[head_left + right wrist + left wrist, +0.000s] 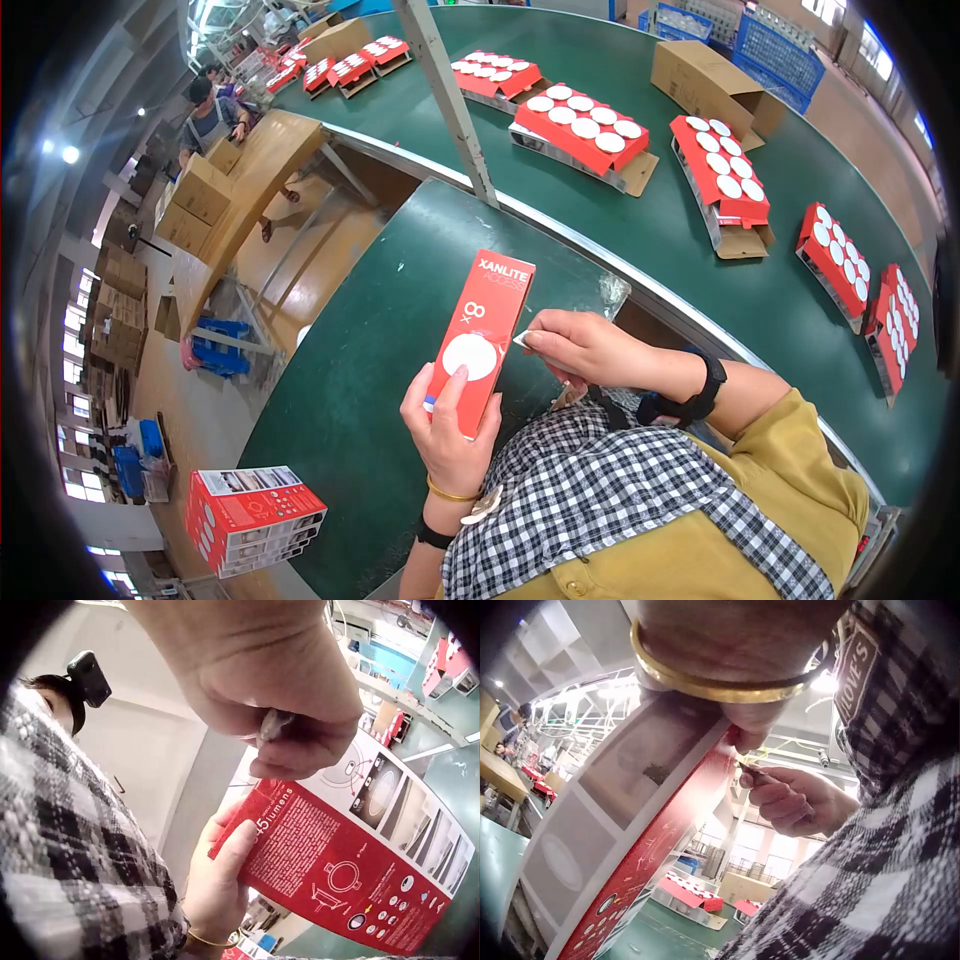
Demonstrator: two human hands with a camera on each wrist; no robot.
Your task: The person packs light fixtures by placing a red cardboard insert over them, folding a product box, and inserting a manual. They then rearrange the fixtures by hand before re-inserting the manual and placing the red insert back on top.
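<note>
A red box (487, 300) with white lettering and one white disc stands over the green table, tilted. My left hand (452, 425) grips its lower end, one fingertip on the disc's lower edge. At the box's right side, my right hand (590, 348) pinches a small thin tool, its pale tip close to the box edge; what the tool is I cannot tell. In the left wrist view the right hand (787, 799) holds the tool with its tip by the box corner. The right wrist view shows the box's printed side (315, 847) below the right hand (277, 727).
Red boxes with white discs (585, 125) stand on the long green table (620, 230) beyond a metal post (450, 100). Another red box (255, 520) is at the lower left. Brown cartons (200, 190) and a person (205, 120) are at the upper left.
</note>
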